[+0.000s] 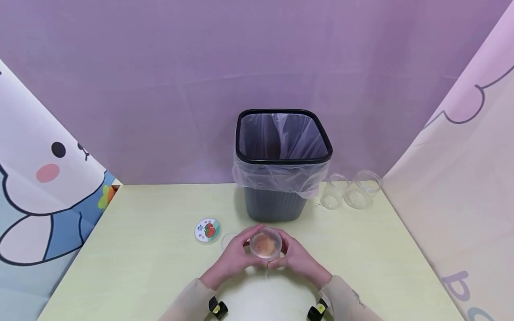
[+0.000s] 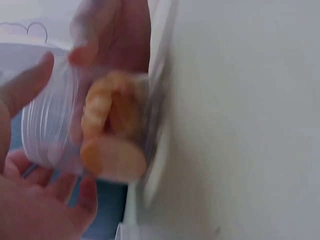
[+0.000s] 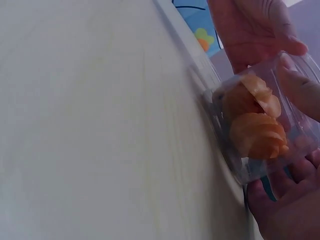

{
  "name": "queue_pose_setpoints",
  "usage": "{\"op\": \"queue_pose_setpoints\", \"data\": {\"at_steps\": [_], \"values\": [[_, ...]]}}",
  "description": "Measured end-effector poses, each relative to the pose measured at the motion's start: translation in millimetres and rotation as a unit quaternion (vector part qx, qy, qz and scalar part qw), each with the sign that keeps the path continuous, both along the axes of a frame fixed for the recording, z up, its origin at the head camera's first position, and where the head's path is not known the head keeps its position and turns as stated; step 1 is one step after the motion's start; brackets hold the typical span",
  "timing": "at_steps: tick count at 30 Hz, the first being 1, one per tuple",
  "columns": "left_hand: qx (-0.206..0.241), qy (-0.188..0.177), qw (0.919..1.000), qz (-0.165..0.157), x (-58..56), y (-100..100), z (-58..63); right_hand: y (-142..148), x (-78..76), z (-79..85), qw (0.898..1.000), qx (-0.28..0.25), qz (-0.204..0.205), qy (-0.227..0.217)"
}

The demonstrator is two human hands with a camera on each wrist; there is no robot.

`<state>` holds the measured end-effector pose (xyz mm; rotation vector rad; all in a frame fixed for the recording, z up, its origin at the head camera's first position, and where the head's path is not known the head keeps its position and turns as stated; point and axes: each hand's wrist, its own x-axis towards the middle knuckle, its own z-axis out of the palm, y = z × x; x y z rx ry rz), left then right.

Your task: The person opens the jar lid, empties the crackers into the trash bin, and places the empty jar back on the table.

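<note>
A clear plastic jar (image 1: 265, 244) stands upright between my two hands, close over the tabletop. My left hand (image 1: 237, 255) grips its left side, thumb on the near side and fingers round the far side. Opposite it, my right hand (image 1: 295, 254) holds the right side in the same way. Ridged orange-brown pieces (image 3: 257, 132), like small twisted pastries, lie at the bottom of the jar, and they show through its wall in both wrist views. A round lid (image 1: 207, 230) with a strawberry picture lies left of the hands. Partly behind the left hand is a thin clear disc (image 1: 227, 240).
A grey bin (image 1: 275, 205) with a black rim and a pale bag liner stands just beyond the hands. Two clear jars (image 1: 332, 196) (image 1: 362, 191) sit at the back right of the pale table (image 1: 132, 249). Printed cloth walls rise at the back and sides.
</note>
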<state>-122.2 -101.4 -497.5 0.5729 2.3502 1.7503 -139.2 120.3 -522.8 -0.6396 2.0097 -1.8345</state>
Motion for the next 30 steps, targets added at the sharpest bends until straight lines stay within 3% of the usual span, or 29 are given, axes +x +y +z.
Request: {"op": "queue_pose_setpoints", "data": {"at_steps": [7,14,19,24,27,30], "values": [[0.013,0.025,0.9975,0.064,16.3,10.9,-2.7,-1.7,3.9,-0.4,1.0,0.007,-0.017,0.007],[0.022,0.034,0.9882,0.148,30.3,26.3,-2.3,-2.0,4.0,-1.0,1.0,0.002,-0.017,0.026],[0.032,0.028,0.9837,0.175,34.2,33.4,-2.2,-1.4,3.5,-2.0,0.999,0.002,-0.014,0.034],[0.029,0.019,0.9876,0.153,31.8,28.7,-0.2,-1.8,4.1,-0.9,0.999,0.013,-0.017,0.031],[0.025,0.015,0.9942,0.104,23.9,19.6,4.8,-2.3,4.1,-1.0,0.999,0.023,-0.024,0.027],[0.011,0.02,0.9992,0.033,10.7,8.1,10.6,-3.0,4.1,-0.7,0.999,0.029,-0.03,0.021]]}}
